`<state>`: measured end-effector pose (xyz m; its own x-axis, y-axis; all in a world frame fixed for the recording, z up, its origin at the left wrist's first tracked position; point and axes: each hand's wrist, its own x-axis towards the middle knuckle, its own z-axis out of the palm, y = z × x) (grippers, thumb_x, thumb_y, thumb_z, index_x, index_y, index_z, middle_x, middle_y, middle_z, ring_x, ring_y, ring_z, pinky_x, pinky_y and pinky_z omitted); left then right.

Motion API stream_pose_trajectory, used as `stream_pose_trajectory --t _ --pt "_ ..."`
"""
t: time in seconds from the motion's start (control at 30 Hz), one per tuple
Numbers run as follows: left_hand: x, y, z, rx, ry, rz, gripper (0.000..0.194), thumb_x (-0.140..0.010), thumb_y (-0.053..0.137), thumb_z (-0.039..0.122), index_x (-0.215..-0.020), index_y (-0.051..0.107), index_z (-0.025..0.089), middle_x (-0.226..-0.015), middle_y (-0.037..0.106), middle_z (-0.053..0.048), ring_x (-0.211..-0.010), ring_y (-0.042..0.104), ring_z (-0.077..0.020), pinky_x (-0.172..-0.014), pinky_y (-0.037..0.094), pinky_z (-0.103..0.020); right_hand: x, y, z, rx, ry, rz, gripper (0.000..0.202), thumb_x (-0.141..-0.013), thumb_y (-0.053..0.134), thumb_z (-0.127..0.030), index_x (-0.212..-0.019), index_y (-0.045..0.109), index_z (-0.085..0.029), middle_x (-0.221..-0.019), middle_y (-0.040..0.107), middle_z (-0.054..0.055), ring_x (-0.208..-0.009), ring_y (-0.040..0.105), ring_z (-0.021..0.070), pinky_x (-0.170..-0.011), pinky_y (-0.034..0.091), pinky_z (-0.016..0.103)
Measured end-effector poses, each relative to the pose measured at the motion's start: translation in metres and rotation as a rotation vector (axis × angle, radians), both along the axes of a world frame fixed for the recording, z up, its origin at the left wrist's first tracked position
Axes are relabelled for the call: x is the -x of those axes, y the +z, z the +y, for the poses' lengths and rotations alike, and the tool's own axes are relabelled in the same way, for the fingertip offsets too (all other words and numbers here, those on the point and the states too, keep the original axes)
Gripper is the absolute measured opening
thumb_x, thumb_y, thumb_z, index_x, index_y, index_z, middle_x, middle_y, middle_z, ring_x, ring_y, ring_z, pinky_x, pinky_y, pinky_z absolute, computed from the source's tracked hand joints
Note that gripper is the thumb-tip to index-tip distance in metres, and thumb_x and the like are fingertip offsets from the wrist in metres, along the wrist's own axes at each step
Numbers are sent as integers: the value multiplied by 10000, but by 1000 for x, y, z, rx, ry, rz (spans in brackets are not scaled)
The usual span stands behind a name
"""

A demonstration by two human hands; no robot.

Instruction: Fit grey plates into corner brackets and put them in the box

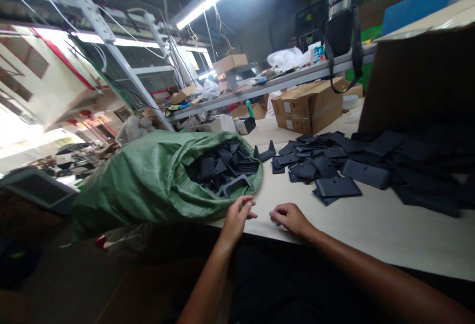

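My left hand (239,216) is at the table's front edge, beside the mouth of a green woven sack (148,170). Its fingers are apart and hold nothing. A little to the right, my right hand (290,218) hovers over or rests on the pale tabletop (371,230), fingers curled inward; nothing shows in them. The sack lies on its side, with black plastic parts (222,163) filling its opening. Just beyond the sack's rim stands a bracket-like black piece (264,153). Flat black plastic plates (337,187) are heaped to the right of my hands.
A large cardboard box (419,71) rises at the right behind the plates. Another brown carton (309,106) sits farther back. Above it runs a cluttered shelf (274,79) holding a flask in a black strapped sleeve (339,32). The table's front edge lies close to my body.
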<state>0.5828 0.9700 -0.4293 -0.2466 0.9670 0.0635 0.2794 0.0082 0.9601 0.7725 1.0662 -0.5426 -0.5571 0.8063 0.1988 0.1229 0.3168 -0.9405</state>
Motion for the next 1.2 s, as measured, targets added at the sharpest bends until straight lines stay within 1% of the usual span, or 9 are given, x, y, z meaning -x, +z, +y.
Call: stream_pose_trajectory --t 0.23,0.43,0.57,0.7,0.83,0.93,1.0,1.1,1.2 --pt "30 24 115 41 -24 98 532 -895 744 504 -1310 660 182 -1274 736 -172 -703 759 -212 -638 552 -311 -1 3 -2 -31 -8 -35 345 -951 628 -434 -821 827 -184 -771 788 67 -734 694 235 -671 458 313" --pt "56 43 232 104 -68 266 551 -989 702 393 -1475 549 183 -1362 696 -161 -706 740 -145 -650 573 -266 -1 6 -5 -40 -23 -50 271 -935 654 -377 -886 852 -199 -825 819 59 -753 725 228 -699 474 310" --pt "74 47 305 204 -38 427 527 -1017 709 305 -1493 531 165 -1293 692 -134 -759 703 -142 -650 591 -273 0 8 -6 -38 -44 -50 227 -911 662 -325 -874 852 -206 -824 820 44 -752 734 206 -709 484 287" --pt "86 44 358 246 -52 555 499 -1035 703 314 -1490 546 179 -1295 671 -121 -890 703 -178 -733 634 -322 0 13 -7 -24 -60 -55 196 -887 672 -296 -849 849 -220 -777 804 26 -695 720 184 -660 463 270" --pt "90 33 386 257 -118 644 382 -1027 713 312 -1367 630 159 -1201 700 -92 -854 693 -166 -738 624 -322 0 17 -8 -8 -74 -21 168 -858 688 -263 -855 851 -223 -782 809 22 -658 713 172 -631 464 258" --pt "86 23 393 276 -215 670 212 -973 746 280 -1111 706 125 -970 725 -48 -710 658 -135 -665 581 -285 0 18 -8 19 -92 -1 156 -839 699 -243 -852 854 -223 -782 810 22 -669 726 168 -633 477 243" --pt "83 21 393 270 -308 657 146 -866 769 227 -962 718 130 -873 729 -29 -628 635 -122 -614 543 -257 1 18 -8 27 -91 19 152 -825 704 -229 -851 854 -218 -782 808 22 -670 731 162 -632 482 231" --pt "78 33 386 227 -422 602 178 -701 710 204 -870 717 148 -787 729 -6 -573 635 -134 -570 508 -243 1 17 -7 17 -87 47 144 -815 712 -223 -849 852 -213 -775 804 23 -662 733 152 -623 483 214" --pt "71 63 362 139 -438 524 258 -671 654 253 -902 690 144 -687 673 19 -587 641 -155 -595 503 -249 1 15 -8 0 -110 44 143 -805 718 -231 -847 853 -211 -757 798 22 -655 736 150 -632 492 208"
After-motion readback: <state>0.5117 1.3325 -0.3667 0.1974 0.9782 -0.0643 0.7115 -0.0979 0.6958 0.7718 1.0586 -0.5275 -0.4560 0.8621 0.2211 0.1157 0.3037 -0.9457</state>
